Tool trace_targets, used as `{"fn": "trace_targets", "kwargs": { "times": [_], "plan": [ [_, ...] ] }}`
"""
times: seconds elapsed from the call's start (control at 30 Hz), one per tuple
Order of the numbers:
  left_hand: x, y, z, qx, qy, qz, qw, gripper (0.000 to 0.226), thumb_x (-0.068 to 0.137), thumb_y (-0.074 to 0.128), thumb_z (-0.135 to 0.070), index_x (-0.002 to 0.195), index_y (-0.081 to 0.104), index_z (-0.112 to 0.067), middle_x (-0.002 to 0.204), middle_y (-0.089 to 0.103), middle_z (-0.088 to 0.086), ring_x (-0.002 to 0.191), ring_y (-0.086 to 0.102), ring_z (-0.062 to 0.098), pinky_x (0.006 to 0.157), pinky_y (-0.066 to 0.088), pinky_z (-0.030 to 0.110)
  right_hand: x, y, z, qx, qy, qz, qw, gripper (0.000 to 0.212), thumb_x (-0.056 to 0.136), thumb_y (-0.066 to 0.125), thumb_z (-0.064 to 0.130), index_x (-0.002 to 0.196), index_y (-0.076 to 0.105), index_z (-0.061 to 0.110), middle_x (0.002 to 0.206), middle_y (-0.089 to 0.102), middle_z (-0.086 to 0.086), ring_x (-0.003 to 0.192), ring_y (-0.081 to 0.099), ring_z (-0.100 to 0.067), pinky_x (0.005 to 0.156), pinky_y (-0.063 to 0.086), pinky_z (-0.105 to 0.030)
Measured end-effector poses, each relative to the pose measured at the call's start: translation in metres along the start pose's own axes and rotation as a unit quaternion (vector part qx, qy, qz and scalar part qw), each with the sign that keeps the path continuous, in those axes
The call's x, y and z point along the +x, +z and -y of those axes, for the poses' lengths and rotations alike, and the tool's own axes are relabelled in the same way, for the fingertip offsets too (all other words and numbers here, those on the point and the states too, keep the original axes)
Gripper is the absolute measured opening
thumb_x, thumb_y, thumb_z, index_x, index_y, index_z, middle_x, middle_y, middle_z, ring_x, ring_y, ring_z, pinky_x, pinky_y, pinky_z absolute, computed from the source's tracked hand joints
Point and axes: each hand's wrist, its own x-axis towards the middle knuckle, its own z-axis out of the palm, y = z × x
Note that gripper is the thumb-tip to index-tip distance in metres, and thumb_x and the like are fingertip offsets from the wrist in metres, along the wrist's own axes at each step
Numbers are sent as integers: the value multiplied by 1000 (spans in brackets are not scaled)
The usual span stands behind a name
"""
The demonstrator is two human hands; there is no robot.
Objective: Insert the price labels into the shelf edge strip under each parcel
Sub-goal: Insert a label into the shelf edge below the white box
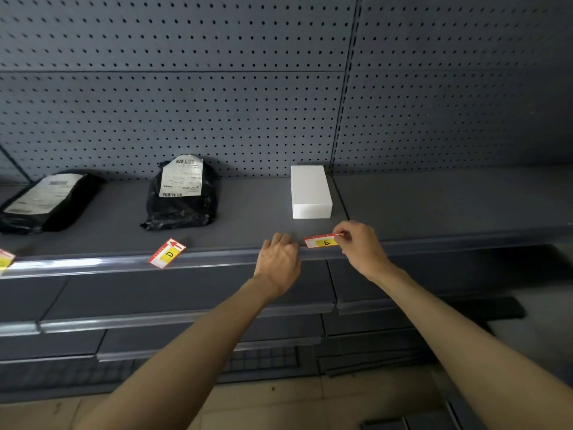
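Head view: right hand (359,246) pinched label E (322,241) at the strip (93,264) under the white box (311,191); left hand (279,256) pressed the strip, fingers curled. Label D (167,253) lay loose, apparently not yet inserted.

A grey pegboard back wall (217,103) stands at the far side, with a vertical slotted post (344,97) right of centre. Lower shelves (186,297) are near, above a beige tiled floor (266,398).

At frame centre the white box (311,190) is sitting on the dark grey shelf (254,212). Left of it, black parcels (183,193) are showing white labels. The price labels (322,241) are showing red and yellow.
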Motion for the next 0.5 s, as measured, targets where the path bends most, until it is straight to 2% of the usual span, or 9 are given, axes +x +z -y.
{"fn": "trace_targets", "kwargs": {
  "times": [0.27,0.5],
  "plan": [
    [-10,6,-9,15,-23,-4,1000,36,89,49,-22,123,55,-14,123,52,8,110,47,27,93,42,39,4,2,-4,11,-40,-9,999,7,91,62,6,94,67,9,92,65,-5,82,61,-16,70,50,-23],
    [-19,11,-17,5,-46,12,999,40,89,50,-22,128,51,-13,129,48,6,113,46,25,97,42,38,7,0,-7,25,-50,6,998,7,90,62,5,92,68,9,92,66,-6,86,62,-16,74,51,-22]
  ]
}}
